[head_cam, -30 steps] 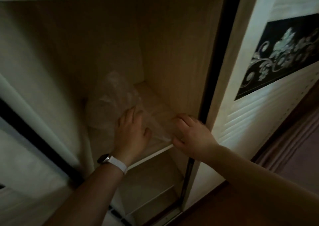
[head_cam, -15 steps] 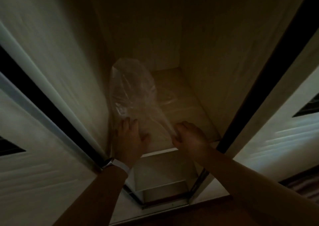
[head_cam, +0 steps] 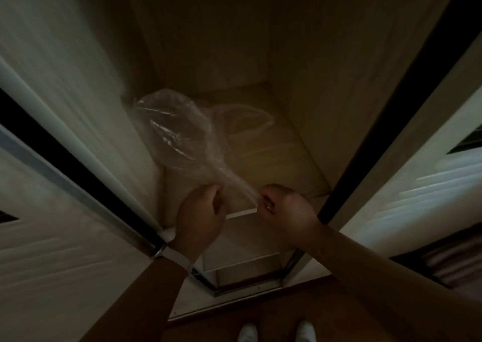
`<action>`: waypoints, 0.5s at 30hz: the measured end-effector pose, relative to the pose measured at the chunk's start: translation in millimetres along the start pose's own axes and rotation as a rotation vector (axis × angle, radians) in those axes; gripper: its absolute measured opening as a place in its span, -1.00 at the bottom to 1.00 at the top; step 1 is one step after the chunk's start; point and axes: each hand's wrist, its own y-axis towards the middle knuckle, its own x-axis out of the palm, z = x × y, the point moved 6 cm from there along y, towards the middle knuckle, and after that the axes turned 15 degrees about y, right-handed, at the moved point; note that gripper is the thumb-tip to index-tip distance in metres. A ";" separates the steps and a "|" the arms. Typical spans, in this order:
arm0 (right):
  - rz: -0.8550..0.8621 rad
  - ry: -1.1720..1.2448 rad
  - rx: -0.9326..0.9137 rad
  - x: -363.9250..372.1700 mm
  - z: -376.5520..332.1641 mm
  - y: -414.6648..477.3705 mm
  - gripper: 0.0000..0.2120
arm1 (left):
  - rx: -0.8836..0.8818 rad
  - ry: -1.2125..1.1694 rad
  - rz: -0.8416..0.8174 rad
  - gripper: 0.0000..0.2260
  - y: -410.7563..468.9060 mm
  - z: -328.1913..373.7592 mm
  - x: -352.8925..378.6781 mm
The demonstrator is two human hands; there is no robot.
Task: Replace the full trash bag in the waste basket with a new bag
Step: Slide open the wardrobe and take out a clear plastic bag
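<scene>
Both forearms reaching forward and down, side by side, bare. Left hand point(head_cam: 200, 216) with back up, fingers curled loosely inward, thumb toward the right; a pale band point(head_cam: 177, 259) around its wrist. Right hand point(head_cam: 285, 208) closed into a pinch, fingertips point(head_cam: 266, 200) pressed together toward the left hand. Hands near each other, not touching. Two white-shod feet point(head_cam: 276, 332) below.

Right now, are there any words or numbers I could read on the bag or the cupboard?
None: no word, number, label or sign can be read anywhere.
Clear plastic bag: no print shows, only shiny creases.
Cupboard shelf and sliding doors: plain, dim and blurred.
Wristband on the left hand: no face or digits visible.
</scene>
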 end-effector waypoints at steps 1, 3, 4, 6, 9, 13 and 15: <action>0.027 -0.018 0.006 -2.0 -1.9 -4.7 -0.84 | 0.027 -0.069 -0.022 -0.64 -5.5 5.6 0.1; 0.075 -0.072 -0.003 -4.1 -6.3 -14.7 -0.90 | 0.066 -0.256 -0.071 -0.60 -16.9 16.4 1.7; 0.093 -0.092 -0.016 -3.7 -9.4 -20.1 -0.90 | 0.064 -0.353 -0.116 -0.61 -21.8 21.3 2.4; 0.112 -0.112 -0.039 -0.8 -17.6 -31.0 -0.87 | 0.067 -0.486 -0.173 -0.67 -28.1 30.4 4.0; 0.140 -0.142 -0.063 3.1 -32.0 -46.7 -0.90 | 0.085 -0.558 -0.152 -0.83 -30.8 40.8 1.2; 0.194 -0.167 -0.027 0.8 -42.3 -62.8 -0.82 | 0.140 -0.612 -0.165 -0.88 -37.7 54.9 -6.9; 0.177 -0.180 -0.033 0.1 -46.8 -69.7 -0.81 | 0.119 -0.692 -0.199 -0.87 -42.7 60.0 -10.1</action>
